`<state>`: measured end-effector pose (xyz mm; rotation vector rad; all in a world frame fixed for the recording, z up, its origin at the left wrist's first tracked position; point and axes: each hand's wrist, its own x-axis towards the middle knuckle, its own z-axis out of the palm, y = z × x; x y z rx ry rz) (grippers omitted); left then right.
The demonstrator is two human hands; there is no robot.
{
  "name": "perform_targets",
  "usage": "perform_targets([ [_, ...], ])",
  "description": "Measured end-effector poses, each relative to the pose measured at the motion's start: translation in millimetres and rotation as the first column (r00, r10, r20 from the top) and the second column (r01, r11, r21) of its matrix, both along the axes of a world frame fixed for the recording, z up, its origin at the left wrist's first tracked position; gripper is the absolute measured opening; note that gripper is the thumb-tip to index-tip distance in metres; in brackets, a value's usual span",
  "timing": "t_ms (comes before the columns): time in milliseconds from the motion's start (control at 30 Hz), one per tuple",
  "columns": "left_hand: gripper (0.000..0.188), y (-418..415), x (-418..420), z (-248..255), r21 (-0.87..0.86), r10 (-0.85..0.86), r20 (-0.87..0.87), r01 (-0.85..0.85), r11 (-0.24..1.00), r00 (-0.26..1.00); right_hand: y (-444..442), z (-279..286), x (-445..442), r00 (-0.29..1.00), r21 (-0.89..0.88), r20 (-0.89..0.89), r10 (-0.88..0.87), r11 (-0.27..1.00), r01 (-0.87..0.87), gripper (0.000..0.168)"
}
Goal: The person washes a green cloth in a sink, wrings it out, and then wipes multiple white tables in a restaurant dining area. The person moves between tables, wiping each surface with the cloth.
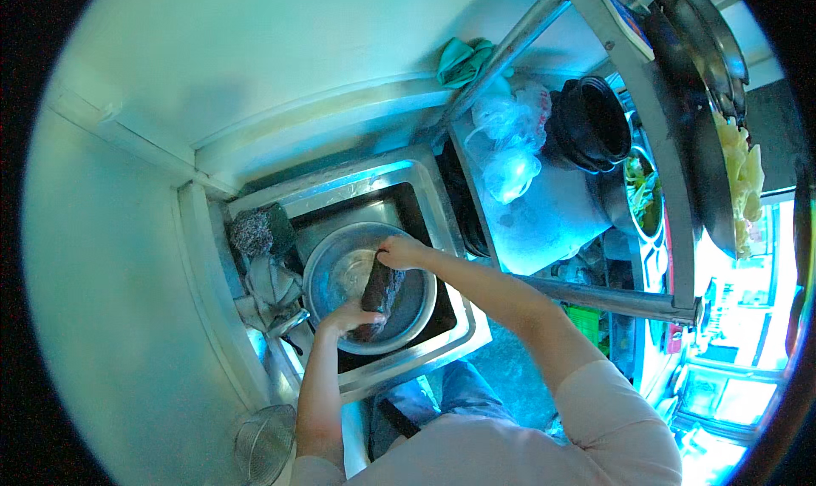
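A round metal basin (426, 314) stands inside a stainless steel sink (464, 320). Over it, both of my hands hold a dark, long, rough-surfaced item (384, 285), too unclear to name further. My right hand (403, 253) grips the upper end, near the basin's far rim. At the lower end, my left hand (349, 318) has its thumb laid across the item, and most of its fingers are hidden. The basin's bottom looks pale and shiny, perhaps with water in it.
Left of the sink lie a steel wool scrubber (251, 232), a dark green scouring pad (278, 228) and a grey cloth (273, 285). A wire strainer (264, 444) hangs lower left. On the right, a metal rack (612, 298) borders a shelf with plastic bags (510, 141) and black containers (590, 125).
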<state>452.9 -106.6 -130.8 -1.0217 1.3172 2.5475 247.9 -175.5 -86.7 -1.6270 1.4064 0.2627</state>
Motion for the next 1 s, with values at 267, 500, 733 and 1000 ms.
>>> perform_targets([
  [267,0.075,36.8,-45.3,52.3,-0.742,0.285,0.648,0.499,0.448,0.707,27.0,-181.5,-31.2,0.674,-0.266,0.296,0.677,0.736,-0.623,0.031],
  [500,0.03,32.0,-16.6,61.1,0.313,0.658,0.197,-0.682,0.661,0.727,59.4,-22.3,-24.4,0.816,-0.434,0.539,0.21,0.899,0.055,0.088],
  [733,0.063,57.0,-27.2,96.2,0.92,0.735,-0.359,0.352,0.174,0.575,78.4,61.8,-16.0,0.735,-0.851,0.374,0.566,0.524,0.029,0.076],
  [1000,0.055,36.8,-18.2,91.2,-0.206,0.178,0.2,-0.136,0.969,0.963,46.9,34.8,4.3,0.734,-0.574,-0.058,0.677,0.579,-0.58,0.037],
])
